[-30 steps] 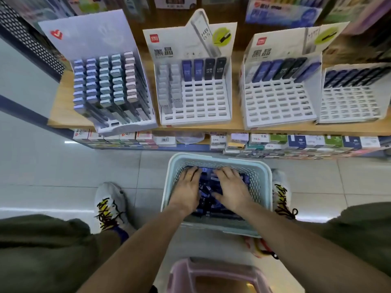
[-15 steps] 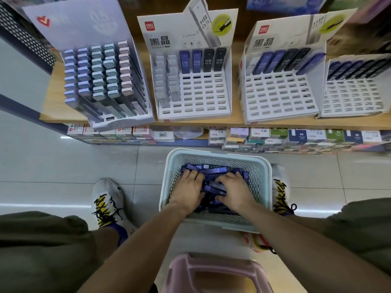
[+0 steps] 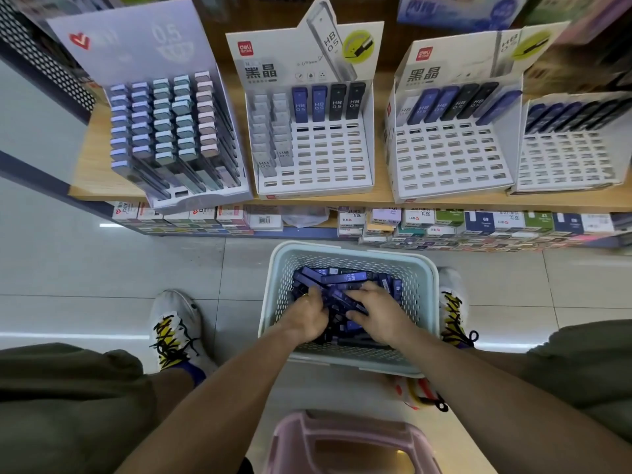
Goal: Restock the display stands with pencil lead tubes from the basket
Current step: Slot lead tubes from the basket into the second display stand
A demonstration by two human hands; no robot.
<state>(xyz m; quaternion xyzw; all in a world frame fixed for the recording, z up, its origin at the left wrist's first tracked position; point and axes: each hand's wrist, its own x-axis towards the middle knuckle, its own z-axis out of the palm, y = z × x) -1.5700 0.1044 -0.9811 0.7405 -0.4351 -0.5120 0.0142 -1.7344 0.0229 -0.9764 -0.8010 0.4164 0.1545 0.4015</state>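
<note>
1 head-worn wide-angle camera looks forward and steeply down from above. The basket (image 3: 349,254) on the floor sits near, at lower centre; the shelf (image 3: 102,159) with the display stands (image 3: 314,131) crosses the top, farther off. Edges curve. No 2nd view exists.

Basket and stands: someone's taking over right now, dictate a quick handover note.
Left hand: in the basket, fingers curled round blue tubes.
Right hand: also in the basket, gripping tubes.
Basket sits on the floor below the shelf, well stocked.
Done: left stand looks full; middle stand has two grey columns and one back row.
Left: most slots in the middle stand, right stand and far-right stand.
</note>
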